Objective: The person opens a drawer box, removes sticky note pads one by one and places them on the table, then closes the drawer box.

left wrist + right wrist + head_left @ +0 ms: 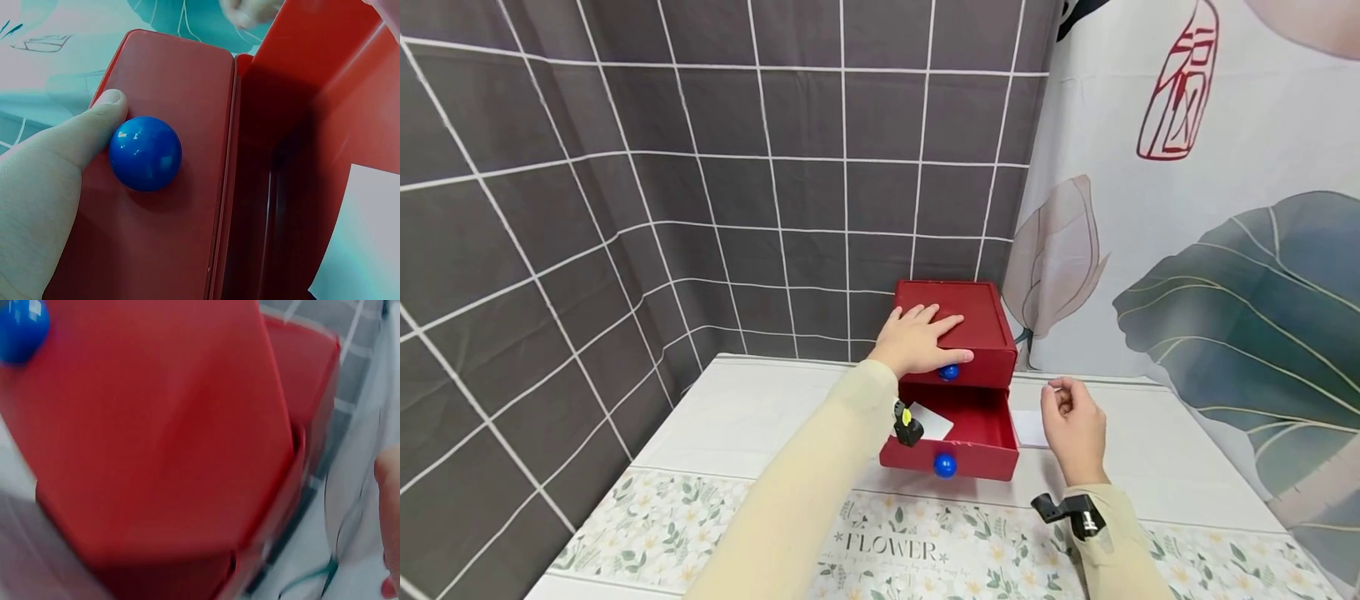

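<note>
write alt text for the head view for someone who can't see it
A person's left hand rests on a red two-drawer cabinet whose open lower drawer holds a flat white piece. The right hand is to the cabinet's right, a flat white item between them on the table; a dark gridded backdrop is behind.

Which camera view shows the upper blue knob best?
The left wrist view: the upper blue knob is whole and large. The head view shows it small, partly covered by the left hand. The right wrist view shows a cropped knob, unclear which.
</note>
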The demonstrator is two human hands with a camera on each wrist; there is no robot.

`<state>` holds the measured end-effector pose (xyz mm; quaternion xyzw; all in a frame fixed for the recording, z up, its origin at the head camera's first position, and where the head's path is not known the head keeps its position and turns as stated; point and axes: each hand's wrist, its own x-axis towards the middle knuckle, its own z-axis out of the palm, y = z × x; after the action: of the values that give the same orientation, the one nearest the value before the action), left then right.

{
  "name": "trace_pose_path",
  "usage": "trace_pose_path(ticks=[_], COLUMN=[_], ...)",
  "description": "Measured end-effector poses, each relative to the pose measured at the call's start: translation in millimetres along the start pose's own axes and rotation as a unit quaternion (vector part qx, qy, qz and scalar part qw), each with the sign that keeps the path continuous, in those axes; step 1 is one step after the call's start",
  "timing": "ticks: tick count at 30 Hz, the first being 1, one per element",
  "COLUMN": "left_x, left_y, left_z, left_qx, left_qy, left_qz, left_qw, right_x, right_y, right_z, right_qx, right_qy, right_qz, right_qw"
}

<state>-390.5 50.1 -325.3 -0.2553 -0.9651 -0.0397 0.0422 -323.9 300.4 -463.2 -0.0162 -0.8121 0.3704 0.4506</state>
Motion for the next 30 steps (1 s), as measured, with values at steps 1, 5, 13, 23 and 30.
trace_pose_path(ticks=[1,5,13,23,30], left_x=[0.0,0.4,2.2,3.2,3.6], left_y=[0.6,1.9,0.8,-1.2,-1.6], left_z=[0.1,1.3,2.0,3.6,3.3], left_qx=[0.001,0.004,0.015,0.023,0.019], left_qy=[-0.001,-0.004,0.004,0.001,0.004], left_qz=[-0.001,-0.001,-0.006,-0.005,0.000], left_qw=[1.0000,1.0000,0.9999,0.9997,0.9998], right_x=[2.4,9.7,31.2,42.8,40.1], right_y=[-6,-35,-88,-120,-127], right_z=[-1,-8,-8,18,39], right_qx=[0.015,0.047,0.051,-0.012,-0.021], right_qy=[0.010,0.005,-0.169,-0.449,-0.548], right_qz=[-0.026,-0.145,-0.340,-0.388,-0.374], right_qw=[0.9995,0.9883,0.9237,0.8047,0.7479])
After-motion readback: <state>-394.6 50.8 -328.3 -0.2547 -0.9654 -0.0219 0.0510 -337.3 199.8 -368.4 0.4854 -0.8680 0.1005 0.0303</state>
